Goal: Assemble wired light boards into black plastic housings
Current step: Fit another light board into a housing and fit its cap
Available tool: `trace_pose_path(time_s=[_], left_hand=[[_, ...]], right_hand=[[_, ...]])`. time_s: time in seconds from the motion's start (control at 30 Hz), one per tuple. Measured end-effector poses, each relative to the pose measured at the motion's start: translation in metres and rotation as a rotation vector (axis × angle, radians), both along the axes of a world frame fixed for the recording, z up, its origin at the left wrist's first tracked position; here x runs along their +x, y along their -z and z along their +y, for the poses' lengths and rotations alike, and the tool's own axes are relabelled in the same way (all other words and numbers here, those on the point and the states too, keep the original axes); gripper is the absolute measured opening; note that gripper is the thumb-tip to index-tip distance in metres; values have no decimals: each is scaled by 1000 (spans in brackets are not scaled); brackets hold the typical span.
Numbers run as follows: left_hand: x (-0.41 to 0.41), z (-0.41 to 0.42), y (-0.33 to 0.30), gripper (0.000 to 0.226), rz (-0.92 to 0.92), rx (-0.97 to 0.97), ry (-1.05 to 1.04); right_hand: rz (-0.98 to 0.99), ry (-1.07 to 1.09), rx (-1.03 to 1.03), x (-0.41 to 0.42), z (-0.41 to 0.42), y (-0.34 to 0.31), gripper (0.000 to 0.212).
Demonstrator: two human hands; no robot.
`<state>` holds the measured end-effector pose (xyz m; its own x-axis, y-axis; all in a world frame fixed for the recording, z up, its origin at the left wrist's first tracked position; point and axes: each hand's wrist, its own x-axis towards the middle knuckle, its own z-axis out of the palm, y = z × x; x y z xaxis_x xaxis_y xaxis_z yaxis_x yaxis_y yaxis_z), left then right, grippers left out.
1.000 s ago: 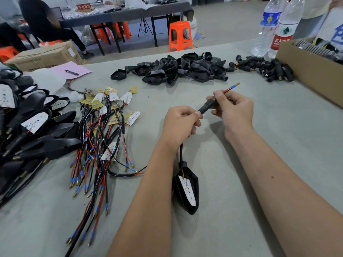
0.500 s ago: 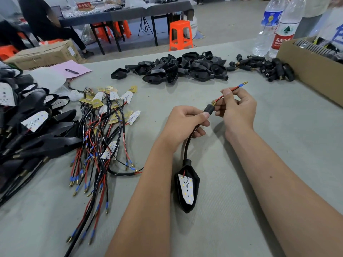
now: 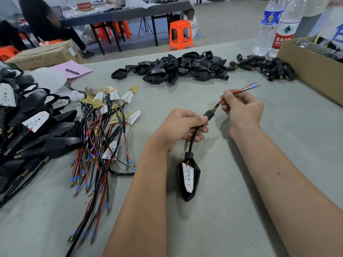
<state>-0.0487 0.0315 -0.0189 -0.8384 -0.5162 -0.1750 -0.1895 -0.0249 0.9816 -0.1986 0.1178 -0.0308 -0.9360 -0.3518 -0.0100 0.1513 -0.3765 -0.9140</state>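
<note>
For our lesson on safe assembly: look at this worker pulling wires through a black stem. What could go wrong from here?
1. The right hand pinches the thin wires; a hard pull might tear them off the light board.
2. The housing hangs loose below the left hand, so the board might shift out of its seat.

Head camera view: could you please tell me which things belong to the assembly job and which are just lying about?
Job: housing with light board; red and black wires; wired boards; empty housings.
Lying about: water bottles; pink paper; orange stool.
</note>
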Motion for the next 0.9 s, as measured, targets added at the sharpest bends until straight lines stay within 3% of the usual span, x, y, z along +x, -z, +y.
trace_pose_path(time_s=[0.2,0.33,0.4,0.6,0.9], left_hand=[[1,-2,3,16,31,17,-34],[-2,1,6,14,86,5,-147],[-3,1,5,16,90,26,-152],[1,1,-1,21,72,120,-25],[7,-3,1,14,93,195,68]], right_hand=[[-37,-46,-21,-2,-3,0,11],[211,-284,227,1,-3,2,15],[233,-309,230,2,-3,3,14],[14,-155,17,-1,-2,2,14],[32,67,-57,-2,0,-2,19]])
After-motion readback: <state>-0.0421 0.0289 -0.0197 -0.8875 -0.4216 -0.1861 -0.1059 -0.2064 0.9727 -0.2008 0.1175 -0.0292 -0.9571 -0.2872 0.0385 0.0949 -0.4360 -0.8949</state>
